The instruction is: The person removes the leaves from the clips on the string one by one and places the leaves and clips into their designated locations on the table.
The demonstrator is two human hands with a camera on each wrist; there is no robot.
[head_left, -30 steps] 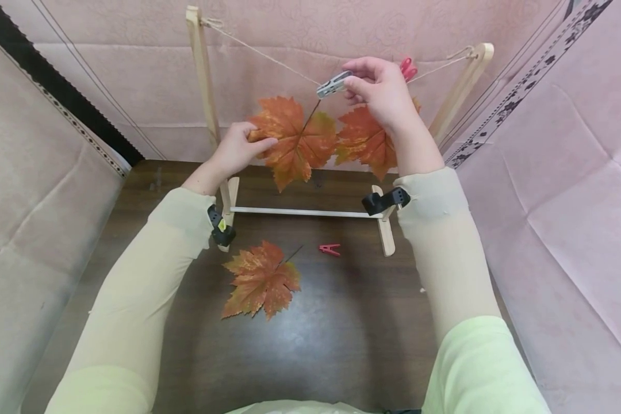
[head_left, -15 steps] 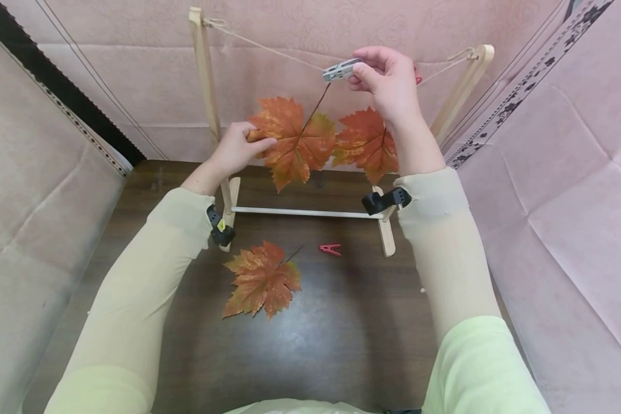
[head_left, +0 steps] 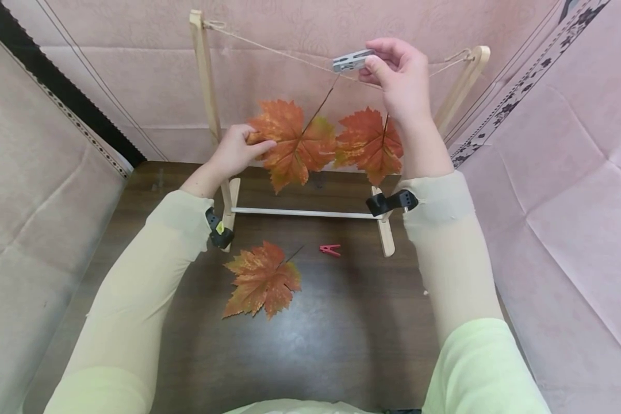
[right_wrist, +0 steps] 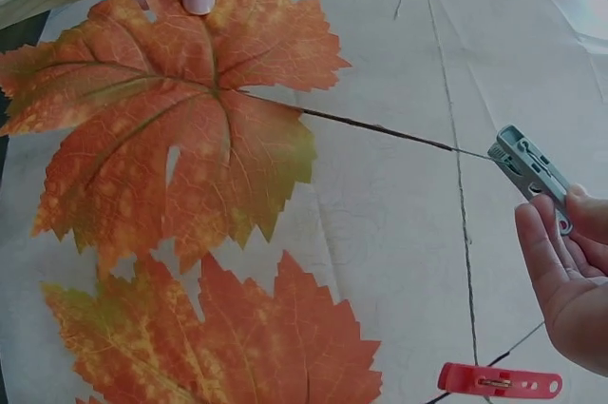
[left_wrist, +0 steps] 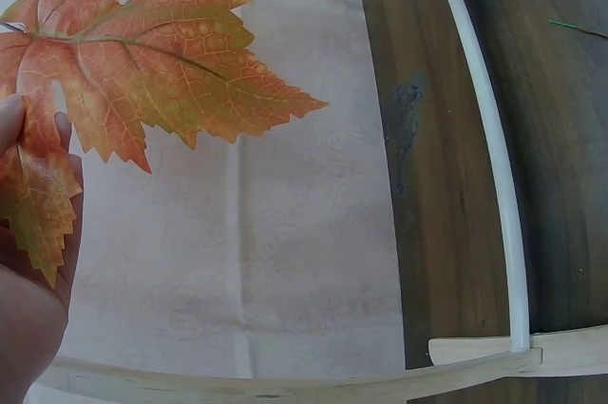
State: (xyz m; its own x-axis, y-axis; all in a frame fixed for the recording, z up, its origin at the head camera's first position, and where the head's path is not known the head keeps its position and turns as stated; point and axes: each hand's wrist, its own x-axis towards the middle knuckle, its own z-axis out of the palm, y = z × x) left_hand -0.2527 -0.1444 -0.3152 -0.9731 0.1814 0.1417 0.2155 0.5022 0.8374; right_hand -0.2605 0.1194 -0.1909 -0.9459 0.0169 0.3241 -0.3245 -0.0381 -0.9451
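My left hand (head_left: 240, 151) pinches the left edge of an orange maple leaf (head_left: 295, 144), thumb in front. In the left wrist view that leaf (left_wrist: 142, 52) spreads past the fingertips. My right hand (head_left: 401, 77) holds a grey clothespin (head_left: 353, 60) by its handle end, at the height of the string (head_left: 274, 50). The right wrist view has the leaf's thin stem (right_wrist: 380, 130) crossing the string and reaching the nose of the grey clothespin (right_wrist: 530, 171). A second maple leaf (head_left: 370, 146) hangs to the right, near a red clothespin (right_wrist: 499, 381) on the string.
The string runs between two wooden posts (head_left: 205, 75) joined low down by a white rod (head_left: 305, 213). On the dark table (head_left: 310, 351) lie another maple leaf (head_left: 264, 280) and a red clothespin (head_left: 330, 249). Pink cloth (head_left: 134, 86) stands behind and at the sides.
My right hand has moved up and to the right with the grey clothespin, and the leaf's stem leans further right. The hand now covers the hanging red clothespin in the head view. My left hand stays put.
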